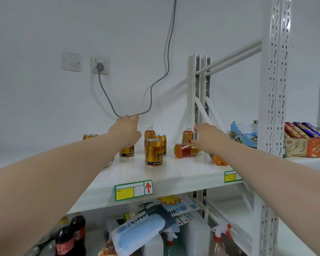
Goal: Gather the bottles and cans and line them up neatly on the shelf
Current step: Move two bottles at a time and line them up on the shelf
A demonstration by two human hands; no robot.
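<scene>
Nearest the camera, below the white shelf (174,172), lie mask packets (142,230), dark soda bottles (72,235) and spray bottles (220,237) on a lower level. On the shelf's front edge sits a green-and-yellow price label (133,190) with a red arrow. Just behind that label stands the front gold can (154,152), upright and free of both hands. Right of this can, an amber bottle (186,150) with a red label lies on its side; further right, a second amber bottle (219,160) is mostly hidden behind the right forearm. The right hand (209,137) reaches over the lying bottle with fingers spread and loose, thumb tip close to or touching it; whether it truly grips anything I cannot tell. Left of the front can, the left hand (126,133) is extended, fingers pointing away, covering the top of another gold can (127,151); the palm side is hidden, so its hold on that can cannot be judged. Directly behind the front can stands a third gold can (161,143), with an upright bottle (149,133) just behind it, and another upright bottle (187,134) behind the lying one. Far left of the front can, a fourth can (90,136) peeks above the left forearm. Against the wall hang a grey cable (151,97) and a socket (100,65).
</scene>
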